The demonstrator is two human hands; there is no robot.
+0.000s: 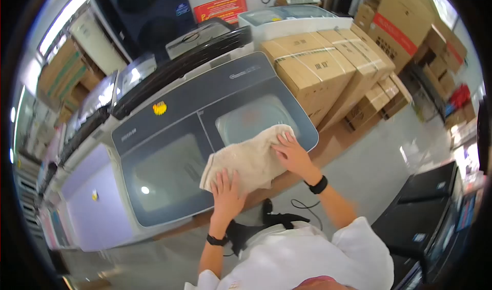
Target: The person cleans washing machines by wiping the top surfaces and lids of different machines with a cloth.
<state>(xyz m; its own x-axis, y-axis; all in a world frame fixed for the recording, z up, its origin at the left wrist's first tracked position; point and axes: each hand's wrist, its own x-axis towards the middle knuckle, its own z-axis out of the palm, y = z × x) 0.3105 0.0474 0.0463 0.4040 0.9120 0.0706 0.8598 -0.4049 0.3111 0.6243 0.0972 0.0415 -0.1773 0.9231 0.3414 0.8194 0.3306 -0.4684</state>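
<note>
A beige cloth lies rumpled over the front edge of a twin-tub washing machine with a dark grey top and two see-through lids. My left hand rests on the cloth's near left corner, its fingers apart and lying flat. At the cloth's right end, my right hand has its fingers bent over the fabric and grips it. The cloth hides part of the right-hand lid. Both wrists wear black bands.
Left of this machine stands a lilac-topped one. Strapped cardboard boxes stack up on the right. Behind runs a black-wrapped bar. Black cases stand at lower right, and a cable trails on the shiny floor.
</note>
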